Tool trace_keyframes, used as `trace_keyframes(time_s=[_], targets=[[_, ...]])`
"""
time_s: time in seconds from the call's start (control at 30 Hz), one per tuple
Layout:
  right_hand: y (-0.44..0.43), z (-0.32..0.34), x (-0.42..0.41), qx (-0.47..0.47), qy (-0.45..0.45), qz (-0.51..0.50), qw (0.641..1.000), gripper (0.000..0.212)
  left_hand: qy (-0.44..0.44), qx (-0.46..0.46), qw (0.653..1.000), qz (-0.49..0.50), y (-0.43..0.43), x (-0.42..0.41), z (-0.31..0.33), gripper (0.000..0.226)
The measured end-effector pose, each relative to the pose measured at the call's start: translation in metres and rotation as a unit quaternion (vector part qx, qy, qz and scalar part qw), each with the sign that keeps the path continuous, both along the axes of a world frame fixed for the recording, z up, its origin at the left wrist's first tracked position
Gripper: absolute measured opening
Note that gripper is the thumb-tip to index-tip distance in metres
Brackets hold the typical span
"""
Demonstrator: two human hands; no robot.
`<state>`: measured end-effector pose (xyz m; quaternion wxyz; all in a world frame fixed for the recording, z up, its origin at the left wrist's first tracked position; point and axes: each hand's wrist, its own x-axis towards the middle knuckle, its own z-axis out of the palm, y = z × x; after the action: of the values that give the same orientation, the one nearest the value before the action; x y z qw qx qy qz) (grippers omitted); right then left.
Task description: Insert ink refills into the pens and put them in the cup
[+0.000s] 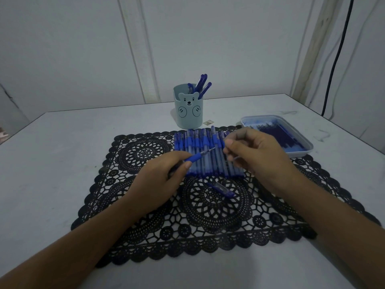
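On the black lace placemat that covers the middle of the white table, the left hand sits towards the mat's left half, closed round a blue-gripped pen with a clear barrel, its tip pointing up and right. Behind the hands, a row of matching blue pens lies side by side along the mat's far edge, and beyond it, towards the table's far edge, stands a pale blue cup with a bear face, a few finished pens already upright in it. A loose blue pen cap lies on the mat's centre, just nearer than the row.

The right hand hovers over the row's right end, fingers pinched narrow on a thin part, probably a refill; the blur makes that uncertain. At the table's right edge rests a shallow light blue tray of dark blue refills.

What could go wrong, by my reading: the two parts meet at an angle in mid-air, so a slight misalignment could bend the thin part or miss the barrel. The right hand is also close above the row, and a brush of the knuckles could scatter those pens. The loose cap could roll away unnoticed.
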<state>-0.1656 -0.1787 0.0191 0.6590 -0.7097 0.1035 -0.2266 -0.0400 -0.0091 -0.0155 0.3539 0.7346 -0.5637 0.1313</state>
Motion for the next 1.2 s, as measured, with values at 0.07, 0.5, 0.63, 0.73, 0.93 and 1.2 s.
trace_keyframes(time_s=[0.07, 0.5, 0.63, 0.73, 0.93, 1.2], targets=[[0.001, -0.002, 0.000, -0.062, 0.015, -0.004, 0.998, 0.009, -0.006, 0.003, 1.000, 0.000, 0.000, 0.000, 0.000, 0.033], [-0.005, -0.002, -0.011, -0.510, 0.167, 0.088, 0.839, 0.013, -0.009, 0.006, 1.000, 0.006, 0.001, 0.001, -0.001, 0.033], [-0.004, -0.001, -0.009, -0.482, 0.163, 0.067, 0.858, 0.010, -0.014, 0.010, 1.000, 0.006, 0.001, 0.000, -0.001, 0.035], [-0.002, 0.004, -0.008, -0.367, 0.077, -0.018, 0.927, 0.011, -0.019, 0.014, 1.000, 0.006, 0.001, -0.001, -0.001, 0.036], [-0.002, 0.006, -0.009, -0.290, -0.004, -0.067, 0.955, 0.014, -0.027, 0.025, 0.999, 0.003, 0.001, -0.001, -0.001, 0.035], [0.001, 0.005, -0.008, -0.291, 0.019, -0.023, 0.956, 0.013, -0.031, 0.030, 0.999, -0.006, 0.001, -0.003, 0.000, 0.035]])
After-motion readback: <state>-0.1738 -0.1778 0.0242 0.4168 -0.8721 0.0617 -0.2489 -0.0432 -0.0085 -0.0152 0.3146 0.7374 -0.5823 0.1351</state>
